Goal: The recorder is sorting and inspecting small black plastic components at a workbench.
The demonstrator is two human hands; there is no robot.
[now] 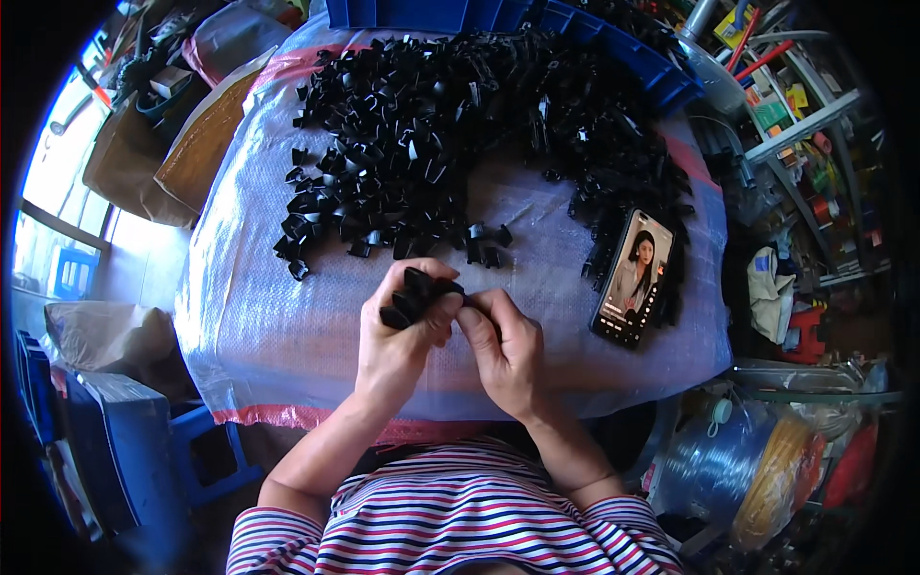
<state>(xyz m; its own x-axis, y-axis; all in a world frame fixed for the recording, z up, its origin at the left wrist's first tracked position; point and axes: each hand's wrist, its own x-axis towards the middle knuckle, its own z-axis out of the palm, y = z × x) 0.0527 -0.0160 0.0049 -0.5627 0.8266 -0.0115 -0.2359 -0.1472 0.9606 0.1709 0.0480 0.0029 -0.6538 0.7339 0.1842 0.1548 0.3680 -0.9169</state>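
My left hand point(401, 321) is closed around several small black plastic pieces point(410, 297), which stick out between thumb and fingers. Right beside it, my right hand point(503, 345) pinches with thumb and forefinger at the end of a dark piece that meets the left thumb. How the pieces fit together there is hidden by the fingers. Beyond both hands spreads a large heap of like black plastic pieces point(383, 172), curved and clip-like. A few loose ones point(489, 246) lie closest to my hands.
A white woven sheet point(287, 355) covers the work surface. At right a phone point(634, 278) with a lit screen leans on black pieces. Blue crates point(412, 13) stand along the far edge. A shelf rack point(805, 125) and wrapped spools point(719, 460) are at right, a blue stool point(216, 455) at left.
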